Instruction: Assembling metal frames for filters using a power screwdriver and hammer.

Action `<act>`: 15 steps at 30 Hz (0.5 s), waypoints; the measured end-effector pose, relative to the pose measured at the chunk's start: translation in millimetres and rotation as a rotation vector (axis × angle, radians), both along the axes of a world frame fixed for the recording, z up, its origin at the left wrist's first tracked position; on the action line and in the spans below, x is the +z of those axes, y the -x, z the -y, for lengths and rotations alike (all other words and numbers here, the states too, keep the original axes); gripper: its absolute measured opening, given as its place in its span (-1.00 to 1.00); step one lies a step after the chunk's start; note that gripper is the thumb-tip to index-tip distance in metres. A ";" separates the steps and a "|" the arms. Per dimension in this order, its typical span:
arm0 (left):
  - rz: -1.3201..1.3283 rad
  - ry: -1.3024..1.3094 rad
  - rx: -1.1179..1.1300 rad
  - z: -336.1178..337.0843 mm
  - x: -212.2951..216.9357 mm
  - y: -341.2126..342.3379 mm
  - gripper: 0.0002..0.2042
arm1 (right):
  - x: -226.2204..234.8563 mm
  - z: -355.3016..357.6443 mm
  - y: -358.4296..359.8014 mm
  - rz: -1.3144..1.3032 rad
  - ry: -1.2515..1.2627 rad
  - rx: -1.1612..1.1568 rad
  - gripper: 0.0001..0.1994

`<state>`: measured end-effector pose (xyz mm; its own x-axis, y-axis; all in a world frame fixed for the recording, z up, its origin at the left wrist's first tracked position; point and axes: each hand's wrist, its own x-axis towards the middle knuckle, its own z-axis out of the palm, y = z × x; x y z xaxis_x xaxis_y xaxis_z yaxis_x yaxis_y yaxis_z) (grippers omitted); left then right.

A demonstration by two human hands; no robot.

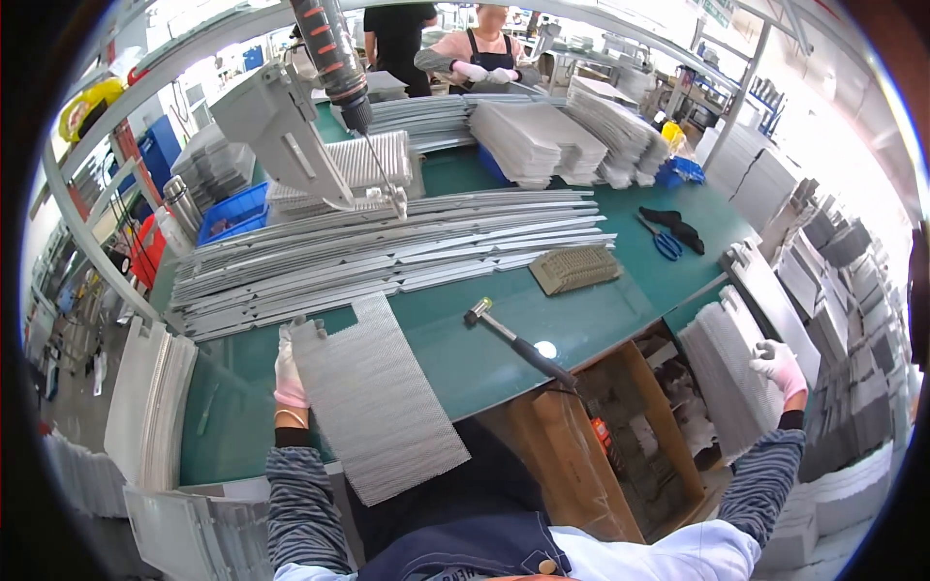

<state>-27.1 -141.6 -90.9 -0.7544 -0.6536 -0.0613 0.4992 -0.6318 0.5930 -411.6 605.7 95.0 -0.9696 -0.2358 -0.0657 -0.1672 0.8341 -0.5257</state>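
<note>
My left hand (291, 373), in a white and pink glove, grips the left edge of a grey perforated metal panel (378, 402). The panel has a notched upper edge and hangs tilted over the near edge of the green table (465, 373). Far to the right, my right hand (781, 368), gloved alike, has its fingers curled at the edge of a stack of similar perforated panels (722, 373). Its fingertips are partly hidden against the stack. Between my hands a hammer (523, 346) with a dark handle lies across the table's front edge.
Long grey metal strips (387, 257) lie across the table, with a ridged tan block (576, 269) in front. Blue-handled scissors (664, 242) rest at right. A power tool (334, 63) hangs overhead. Below the table edge is an open cardboard box (572, 465). A co-worker (484, 53) stands opposite.
</note>
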 end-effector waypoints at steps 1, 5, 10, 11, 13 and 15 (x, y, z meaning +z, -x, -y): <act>0.027 0.018 0.022 -0.9 0.8 2.1 -0.64 | -3.3 -2.4 0.2 -0.092 -0.029 0.054 -0.56; -0.001 0.077 0.017 -4.8 0.7 5.5 -0.68 | -26.6 25.9 -17.5 -0.343 -0.315 0.015 -0.70; -0.004 0.122 0.000 0.9 -9.0 9.1 -0.69 | -57.2 19.6 -29.6 -0.350 -0.391 -0.040 -0.50; 0.012 0.141 0.005 0.6 -9.0 9.4 -0.68 | -60.0 19.6 -31.6 -0.431 -0.511 -0.036 -0.43; 0.015 0.155 0.020 5.3 -13.8 3.7 -0.70 | -58.4 33.0 -36.5 -0.370 -0.510 -0.081 -0.35; 0.013 0.163 0.031 8.3 -16.1 3.7 -0.70 | -62.3 32.9 -35.1 -0.312 -0.516 -0.130 -0.27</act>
<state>-30.7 -150.0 -107.0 -0.7335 -0.6787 0.0374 0.5083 -0.5112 0.6930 -376.6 572.8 32.6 -0.9801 -0.1280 0.1520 -0.1282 0.9917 0.0086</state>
